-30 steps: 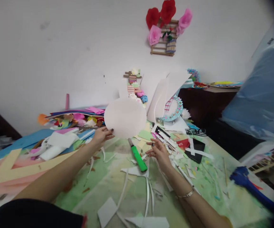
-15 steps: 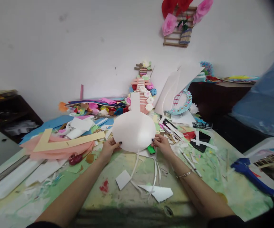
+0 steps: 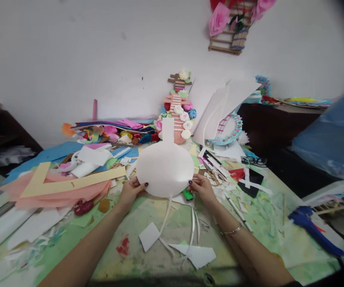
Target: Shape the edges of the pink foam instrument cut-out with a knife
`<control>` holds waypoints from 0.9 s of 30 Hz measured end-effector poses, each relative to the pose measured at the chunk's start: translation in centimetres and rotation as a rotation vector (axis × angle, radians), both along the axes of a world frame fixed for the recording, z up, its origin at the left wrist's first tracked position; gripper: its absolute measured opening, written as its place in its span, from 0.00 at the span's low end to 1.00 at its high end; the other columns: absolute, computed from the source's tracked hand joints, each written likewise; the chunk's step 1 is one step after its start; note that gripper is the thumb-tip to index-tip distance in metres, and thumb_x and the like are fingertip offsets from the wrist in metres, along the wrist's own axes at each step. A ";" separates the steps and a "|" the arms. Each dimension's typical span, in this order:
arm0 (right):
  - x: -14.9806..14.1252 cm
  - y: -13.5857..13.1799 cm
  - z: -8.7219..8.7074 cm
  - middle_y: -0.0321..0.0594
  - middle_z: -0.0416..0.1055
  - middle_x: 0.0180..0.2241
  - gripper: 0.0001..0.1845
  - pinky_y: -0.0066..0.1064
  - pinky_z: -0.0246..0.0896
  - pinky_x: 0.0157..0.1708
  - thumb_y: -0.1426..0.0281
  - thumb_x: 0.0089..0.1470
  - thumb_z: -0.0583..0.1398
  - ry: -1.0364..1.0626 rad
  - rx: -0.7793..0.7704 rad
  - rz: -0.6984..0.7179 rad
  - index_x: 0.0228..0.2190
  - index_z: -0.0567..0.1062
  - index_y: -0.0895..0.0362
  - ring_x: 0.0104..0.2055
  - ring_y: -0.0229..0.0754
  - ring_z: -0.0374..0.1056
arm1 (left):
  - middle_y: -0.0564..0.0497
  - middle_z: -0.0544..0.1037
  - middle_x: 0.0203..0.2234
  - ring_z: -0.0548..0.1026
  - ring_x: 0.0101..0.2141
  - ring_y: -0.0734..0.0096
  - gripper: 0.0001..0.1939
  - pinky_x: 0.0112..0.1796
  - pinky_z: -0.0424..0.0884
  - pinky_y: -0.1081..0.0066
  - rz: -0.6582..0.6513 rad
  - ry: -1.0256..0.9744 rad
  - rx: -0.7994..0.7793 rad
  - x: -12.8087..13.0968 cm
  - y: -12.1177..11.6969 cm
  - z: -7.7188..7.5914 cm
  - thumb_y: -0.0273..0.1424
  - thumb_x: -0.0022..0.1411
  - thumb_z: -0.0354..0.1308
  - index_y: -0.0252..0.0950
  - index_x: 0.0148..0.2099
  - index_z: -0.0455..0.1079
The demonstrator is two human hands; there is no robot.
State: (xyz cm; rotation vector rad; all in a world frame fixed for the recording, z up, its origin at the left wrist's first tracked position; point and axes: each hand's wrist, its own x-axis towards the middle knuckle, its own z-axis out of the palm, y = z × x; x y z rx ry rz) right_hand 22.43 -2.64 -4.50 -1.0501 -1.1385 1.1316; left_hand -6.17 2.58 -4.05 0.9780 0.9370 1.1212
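Between my two hands is a white card cutout (image 3: 165,169), a wide oval with a narrow straight neck pointing up. My left hand (image 3: 131,192) pinches its lower left edge, thumb in front and fingers behind. On the lower right edge, my right hand (image 3: 202,188) grips the card the same way. The cutout is held up facing me above the table. Below it lie thin curled white strips (image 3: 166,217), a white square scrap (image 3: 149,236) and a larger pointed white scrap (image 3: 200,255). A small green object (image 3: 187,194) shows beside my right fingertips.
A blue glue gun (image 3: 312,227) lies at the right, near a dark phone-like slab (image 3: 252,185). Coral paper (image 3: 61,187) with a cream L-shaped strip (image 3: 79,182) covers the left. Behind stands a flower-decorated pink craft piece (image 3: 178,119); pens (image 3: 218,165) lie right of centre.
My view has shifted slightly, so the table items sit a little differently in the picture. Both hands keep hold of the white card cutout, which faces me a bit more squarely.
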 end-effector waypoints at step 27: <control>-0.1 -0.3 0.7 0.35 0.73 0.19 0.17 0.26 0.62 0.19 0.62 0.39 0.70 0.014 -0.061 0.032 0.28 0.74 0.59 0.19 0.36 0.68 | 0.41 0.81 0.36 0.78 0.34 0.63 0.31 0.37 0.75 0.65 0.045 -0.032 0.003 -0.1 -0.5 0.3 0.36 0.37 0.74 0.28 0.44 0.73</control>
